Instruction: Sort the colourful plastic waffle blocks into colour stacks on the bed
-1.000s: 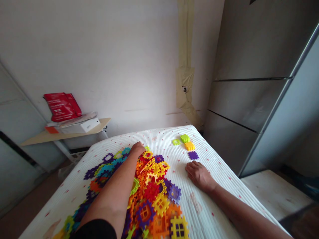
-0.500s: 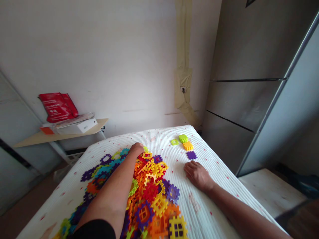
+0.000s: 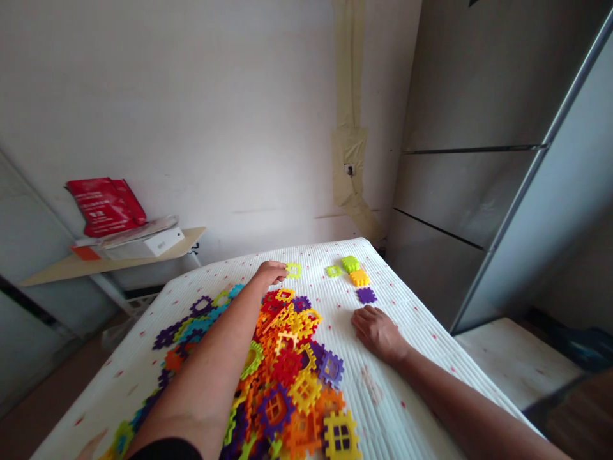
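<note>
A pale wall (image 3: 215, 121), a grey refrigerator (image 3: 445, 204) at right, then a white, red-dotted surface (image 3: 390, 409) bearing a multicoloured heap (image 3: 287, 366). The right hand (image 3: 378, 335) rests knuckles-up, open or closed I can't tell; the left hand (image 3: 271, 273) pinches a green piece (image 3: 297, 272) beyond the heap.

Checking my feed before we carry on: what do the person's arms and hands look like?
The left hand is gloveless, and a plain black sleeve shows on that arm at the picture's bottom. The right hand is gloveless too, with no sleeve in view.
</note>
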Motion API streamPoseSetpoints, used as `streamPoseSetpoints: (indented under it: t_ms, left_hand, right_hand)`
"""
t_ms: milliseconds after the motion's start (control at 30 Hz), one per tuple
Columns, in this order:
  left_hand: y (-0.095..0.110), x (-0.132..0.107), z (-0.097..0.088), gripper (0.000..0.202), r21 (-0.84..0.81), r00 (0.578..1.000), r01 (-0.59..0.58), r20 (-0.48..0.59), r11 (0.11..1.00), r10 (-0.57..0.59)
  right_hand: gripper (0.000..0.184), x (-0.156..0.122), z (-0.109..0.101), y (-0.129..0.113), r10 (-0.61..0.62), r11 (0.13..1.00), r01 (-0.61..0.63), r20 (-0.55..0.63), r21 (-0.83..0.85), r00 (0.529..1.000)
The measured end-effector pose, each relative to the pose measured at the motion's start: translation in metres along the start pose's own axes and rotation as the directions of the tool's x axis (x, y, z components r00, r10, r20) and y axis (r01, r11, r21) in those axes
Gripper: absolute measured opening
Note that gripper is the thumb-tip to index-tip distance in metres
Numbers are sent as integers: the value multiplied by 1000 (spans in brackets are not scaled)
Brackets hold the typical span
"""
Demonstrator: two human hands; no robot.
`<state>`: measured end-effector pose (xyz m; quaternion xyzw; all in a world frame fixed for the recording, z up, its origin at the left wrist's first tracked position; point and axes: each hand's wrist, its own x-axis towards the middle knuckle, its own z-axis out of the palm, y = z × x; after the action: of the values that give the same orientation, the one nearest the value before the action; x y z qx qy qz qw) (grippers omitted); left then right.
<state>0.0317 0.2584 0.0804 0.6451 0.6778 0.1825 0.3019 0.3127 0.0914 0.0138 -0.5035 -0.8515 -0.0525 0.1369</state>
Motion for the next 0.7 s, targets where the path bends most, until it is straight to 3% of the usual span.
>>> streamPoseSetpoints:
  t_ms: [133, 267, 467, 700]
  left_hand:
    - [20, -6, 37, 36, -11, 998, -51, 48, 999, 51]
    - [28, -7, 67, 35, 105, 996, -64, 68, 992, 57]
    - [29, -8, 67, 34, 318, 982, -189, 65, 929, 177]
    - [29, -12, 75, 31, 391, 935, -355, 139, 849, 327]
  right_hand:
    - [18, 0, 1, 1, -4, 1000, 4, -9, -6, 1000]
    - [18, 0, 3, 2, -6, 1000, 6, -23, -9, 1000]
    - [16, 0, 4, 2, -20, 1000, 20, -32, -8, 999]
    - [16, 0, 3, 1, -15, 1000, 14, -19, -21, 1000]
